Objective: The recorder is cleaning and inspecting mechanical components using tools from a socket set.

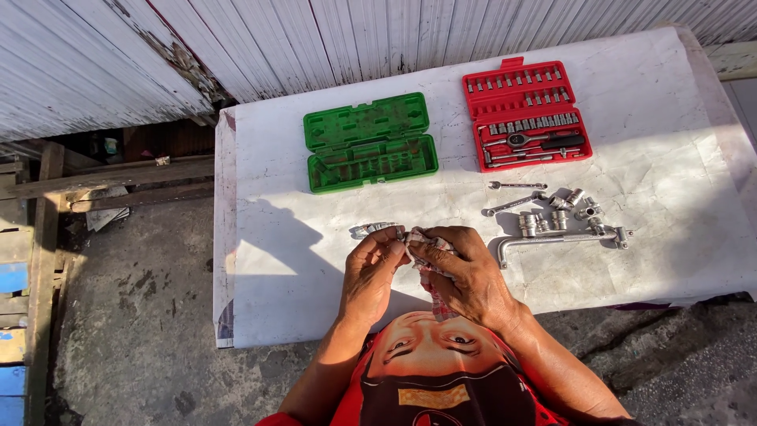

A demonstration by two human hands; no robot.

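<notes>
- The metal tool (372, 229) is a short shiny steel piece, ridged along its length, catching the sun; it sticks out to the left past my fingers, just above the near part of the table (315, 292).
- My left hand (371, 272) has its grip closed on the tool's inner end, fingertips pinched together over it.
- My right hand (465, 272) is clamped on a crumpled checked cloth (426, 248), which is pressed against the same end of the tool, so both hands meet in the middle.
- The table is covered in white, wrinkled sheeting and lies half in sun, half in my shadow.
- A green plastic case (369, 142) lies open beyond my hands, its moulded slots bare.
- A red case (524, 114) lies open to its right, filled with rows of sockets, bits and a ratchet handle.
- Between the red case and my right hand lie loose sockets (568, 207), two thin wrenches (516, 195) and a long bent bar (552, 241), well apart from my grip.
- Nothing lies between my hands and the cases.
- The cloth and my fingers hide most of the tool, so I cannot tell its full shape or kind.
- My forearms are cut off at the bottom edge.
</notes>
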